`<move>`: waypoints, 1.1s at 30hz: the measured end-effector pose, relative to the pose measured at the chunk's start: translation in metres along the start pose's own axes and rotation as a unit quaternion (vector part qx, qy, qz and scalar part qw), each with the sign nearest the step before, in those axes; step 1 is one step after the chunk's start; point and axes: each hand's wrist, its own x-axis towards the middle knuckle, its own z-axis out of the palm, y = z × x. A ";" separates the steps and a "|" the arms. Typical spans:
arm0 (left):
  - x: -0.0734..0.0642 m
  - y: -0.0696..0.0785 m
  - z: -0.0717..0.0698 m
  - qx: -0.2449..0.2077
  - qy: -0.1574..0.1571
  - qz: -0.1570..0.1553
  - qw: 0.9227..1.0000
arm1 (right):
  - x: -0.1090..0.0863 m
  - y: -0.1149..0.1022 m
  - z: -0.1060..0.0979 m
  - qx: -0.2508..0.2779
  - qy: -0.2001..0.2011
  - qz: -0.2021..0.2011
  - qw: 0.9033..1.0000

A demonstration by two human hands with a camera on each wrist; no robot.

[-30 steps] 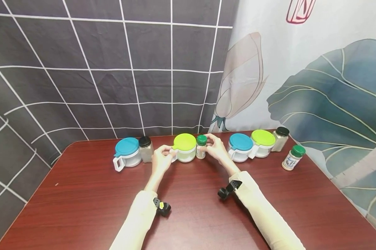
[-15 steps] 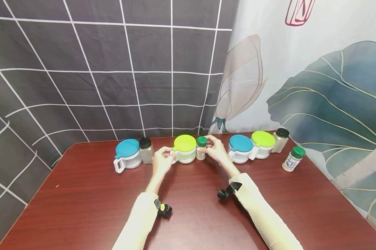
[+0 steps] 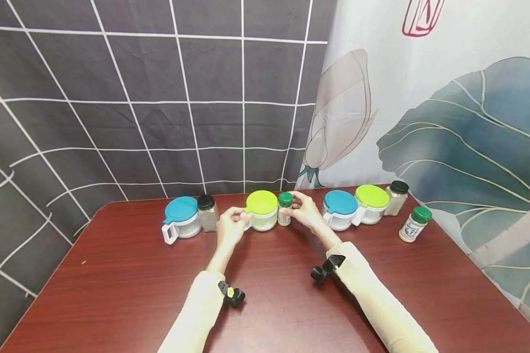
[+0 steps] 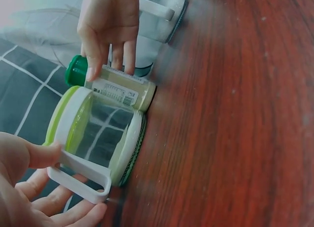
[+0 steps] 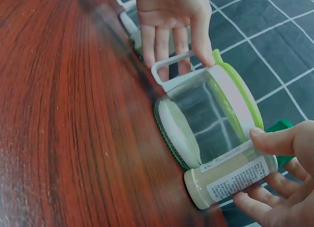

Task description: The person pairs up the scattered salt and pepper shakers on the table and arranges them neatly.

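Observation:
Near the back edge of the table stands a clear seasoning jar [image 3: 263,220] with a lime-green lid. My left hand [image 3: 229,228] holds it at its white handle [image 4: 93,173], thumb on top near the lid and fingers behind. Right beside the jar, a small spice bottle [image 5: 230,180] with a green cap stands upright. My right hand [image 3: 306,212] grips this bottle from the right, thumb in front and fingers behind it. Side by side, the jar and bottle appear to touch in both wrist views. White contents cover the jar's bottom.
To the left stand a blue-lidded jar [image 3: 182,220] and a black-capped bottle [image 3: 208,215]. On the right are another blue-lidded jar [image 3: 340,211], a green-lidded jar [image 3: 372,206], a black-capped bottle [image 3: 396,198] and a green-capped bottle [image 3: 414,225]. Curtains [image 3: 212,122] hang behind the table [image 3: 274,294].
The head view has shifted slightly. Both hands keep their places on the jar handle and the green-capped bottle, and nothing else has visibly moved.

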 end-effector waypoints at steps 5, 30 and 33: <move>-0.002 0.001 0.001 0.003 -0.003 -0.005 1.000 | -0.003 0.000 -0.002 -0.036 0.023 -0.055 0.998; -0.022 0.021 -0.006 -0.035 0.042 0.024 0.998 | -0.022 -0.006 -0.005 -0.055 0.097 -0.120 0.987; -0.026 0.024 -0.006 -0.042 0.050 0.038 0.997 | -0.026 -0.008 -0.008 -0.053 0.097 -0.125 0.986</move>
